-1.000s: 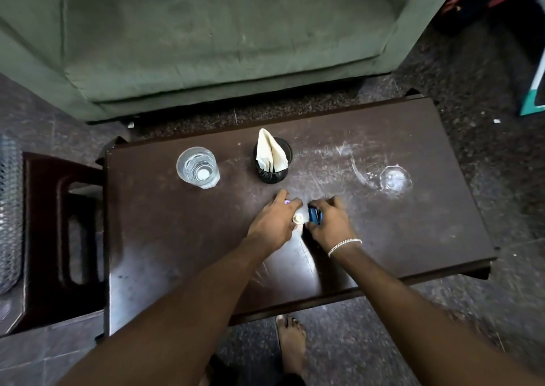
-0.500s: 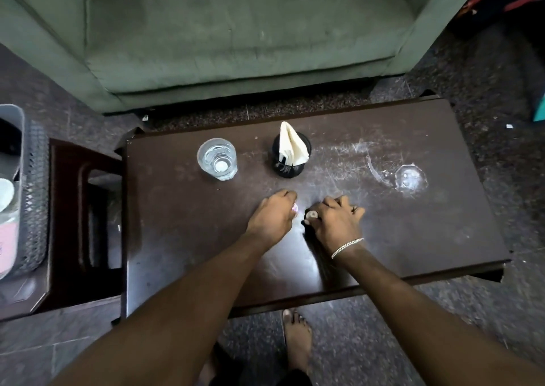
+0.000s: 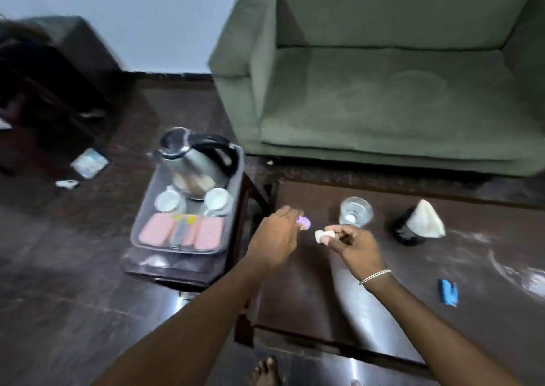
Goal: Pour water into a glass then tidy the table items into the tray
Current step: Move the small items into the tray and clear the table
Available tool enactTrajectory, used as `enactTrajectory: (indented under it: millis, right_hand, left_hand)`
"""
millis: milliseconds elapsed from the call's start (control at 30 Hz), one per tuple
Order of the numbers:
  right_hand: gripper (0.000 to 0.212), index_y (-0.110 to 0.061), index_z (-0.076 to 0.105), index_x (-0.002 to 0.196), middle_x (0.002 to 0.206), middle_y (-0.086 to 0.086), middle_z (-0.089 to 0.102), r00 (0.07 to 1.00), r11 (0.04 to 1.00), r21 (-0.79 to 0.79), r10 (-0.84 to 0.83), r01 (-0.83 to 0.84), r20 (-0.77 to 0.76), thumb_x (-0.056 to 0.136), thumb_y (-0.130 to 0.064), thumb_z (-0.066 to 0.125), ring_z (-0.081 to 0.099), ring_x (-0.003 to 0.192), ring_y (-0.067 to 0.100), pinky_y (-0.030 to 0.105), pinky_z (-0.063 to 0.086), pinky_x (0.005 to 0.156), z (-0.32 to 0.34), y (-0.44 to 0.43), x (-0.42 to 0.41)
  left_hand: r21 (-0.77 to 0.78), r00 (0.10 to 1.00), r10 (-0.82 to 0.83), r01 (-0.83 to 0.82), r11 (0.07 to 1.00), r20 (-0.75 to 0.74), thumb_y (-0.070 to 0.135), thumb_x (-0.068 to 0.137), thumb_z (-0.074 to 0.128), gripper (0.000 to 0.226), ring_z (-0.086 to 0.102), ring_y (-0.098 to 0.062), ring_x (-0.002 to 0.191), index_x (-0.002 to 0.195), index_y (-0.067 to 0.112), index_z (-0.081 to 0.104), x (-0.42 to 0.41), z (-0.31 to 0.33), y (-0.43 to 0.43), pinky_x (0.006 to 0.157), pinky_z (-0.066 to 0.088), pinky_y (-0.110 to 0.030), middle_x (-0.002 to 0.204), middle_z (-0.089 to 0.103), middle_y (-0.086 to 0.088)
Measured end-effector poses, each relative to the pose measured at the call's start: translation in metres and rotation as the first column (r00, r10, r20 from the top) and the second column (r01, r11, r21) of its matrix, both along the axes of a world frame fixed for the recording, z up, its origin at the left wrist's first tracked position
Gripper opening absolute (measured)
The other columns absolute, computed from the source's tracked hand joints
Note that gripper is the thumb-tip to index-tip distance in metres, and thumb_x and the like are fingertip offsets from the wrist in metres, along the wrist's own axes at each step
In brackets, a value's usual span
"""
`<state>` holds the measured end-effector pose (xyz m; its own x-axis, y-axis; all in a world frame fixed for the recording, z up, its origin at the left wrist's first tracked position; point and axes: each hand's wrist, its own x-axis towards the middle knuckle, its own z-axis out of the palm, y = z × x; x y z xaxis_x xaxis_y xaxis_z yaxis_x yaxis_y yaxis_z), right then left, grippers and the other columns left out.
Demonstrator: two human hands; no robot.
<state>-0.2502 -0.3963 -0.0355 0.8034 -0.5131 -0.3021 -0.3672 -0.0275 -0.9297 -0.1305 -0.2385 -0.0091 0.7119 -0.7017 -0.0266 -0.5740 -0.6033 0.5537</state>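
Two small pieces, one per hand.
Fingers (image 3: 287, 212) of your left hand (image 3: 277, 235) pinch the purple piece (image 3: 303, 223), those of your right hand (image 3: 351, 244) the white piece (image 3: 324, 234), both over the worktop (image 3: 309, 285) edge between tray (image 3: 236, 179) and glass (image 3: 355, 211).

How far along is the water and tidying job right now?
Done: the glass holds water. In hand: the left hand pinches a small purple item, the right hand a small white item, both held near the tray. Left: the blue item and the napkin holder sit on the table, not in the tray.
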Motion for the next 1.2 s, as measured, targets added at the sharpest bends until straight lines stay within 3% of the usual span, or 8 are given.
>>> enactTrajectory:
  millis: [233,333,433,667,933,1067,1133,1200]
  right_hand:
    - [0.014,-0.017,0.077,0.093,0.086,0.004,0.070,0.940,0.931,-0.180,0.335,-0.318,0.071,0.080,-0.016,0.079,0.058,0.071,0.010,0.022,0.047,0.070,0.051,0.133,0.120]
    - [0.017,-0.014,0.077,0.096,0.088,0.003,0.066,0.903,0.869,-0.275,0.429,-0.411,0.008,0.079,-0.017,0.078,0.061,0.075,0.015,0.027,0.049,0.076,0.047,0.178,0.158]
    - [0.010,-0.019,0.072,0.087,0.085,-0.004,0.061,0.847,0.730,-0.450,0.515,-0.514,-0.133,0.079,-0.024,0.070,0.060,0.079,0.017,0.031,0.049,0.079,0.034,0.205,0.188]
    - [0.025,-0.019,0.065,0.104,0.108,0.005,0.062,0.709,0.415,-0.584,0.521,-0.697,-0.476,0.084,-0.030,0.056,0.062,0.103,0.032,0.043,0.046,0.083,-0.007,0.228,0.217]
    - [0.023,-0.014,0.061,0.101,0.108,0.007,0.064,0.675,0.304,-0.626,0.522,-0.718,-0.521,0.082,-0.025,0.056,0.061,0.103,0.033,0.041,0.038,0.080,-0.035,0.231,0.219]
    - [0.043,-0.018,0.056,0.125,0.123,0.004,0.059,0.701,0.355,-0.631,0.547,-0.690,-0.458,0.082,-0.026,0.059,0.057,0.115,0.029,0.042,0.040,0.085,-0.037,0.228,0.213]
    - [0.049,-0.023,0.053,0.129,0.122,0.000,0.058,0.756,0.449,-0.637,0.550,-0.626,-0.355,0.082,-0.028,0.061,0.057,0.113,0.025,0.042,0.042,0.085,-0.032,0.221,0.204]
    - [0.049,-0.028,0.055,0.127,0.105,-0.006,0.056,0.830,0.603,-0.593,0.511,-0.533,-0.225,0.079,-0.027,0.066,0.060,0.096,0.020,0.039,0.047,0.082,-0.027,0.208,0.187]
  left_hand:
    - [0.026,0.951,0.288,-0.292,0.956,0.116,0.010,0.091,0.064,0.024,0.065,-0.039,0.098,0.113,0.007,0.073,0.092,0.046,0.171,0.082,0.052,-0.043,0.109,0.068,-0.015]
    - [0.099,0.916,0.391,-0.399,0.912,0.094,0.013,0.089,0.066,0.018,0.066,-0.038,0.095,0.105,0.009,0.071,0.116,0.038,0.231,0.079,0.051,-0.043,0.100,0.069,-0.012]
    - [0.132,0.896,0.440,-0.445,0.886,0.063,0.014,0.086,0.069,0.015,0.067,-0.036,0.089,0.101,0.010,0.068,0.135,0.027,0.264,0.077,0.053,-0.044,0.096,0.072,-0.011]
    - [0.233,0.900,0.434,-0.429,0.872,0.034,0.011,0.084,0.068,0.024,0.069,-0.031,0.099,0.108,0.011,0.071,0.163,-0.014,0.290,0.083,0.053,-0.036,0.111,0.073,-0.008]
    - [0.342,0.903,0.428,-0.411,0.845,0.027,0.004,0.083,0.064,0.031,0.064,-0.039,0.103,0.114,0.008,0.065,0.175,-0.039,0.300,0.084,0.050,-0.041,0.115,0.064,-0.014]
    - [0.391,0.911,0.411,-0.384,0.836,0.015,0.008,0.077,0.069,0.065,0.057,-0.038,0.110,0.139,0.011,0.051,0.173,-0.034,0.294,0.094,0.051,-0.046,0.123,0.052,-0.014]
    - [0.335,0.908,0.396,-0.418,0.844,0.136,0.016,0.071,0.069,0.075,0.049,-0.036,0.108,0.142,0.013,0.046,0.168,-0.026,0.289,0.093,0.050,-0.048,0.120,0.047,-0.013]
    - [0.245,0.896,0.317,-0.398,0.884,0.311,0.028,0.071,0.067,0.072,0.047,-0.035,0.102,0.139,0.014,0.046,0.162,-0.015,0.274,0.089,0.048,-0.046,0.116,0.047,-0.012]
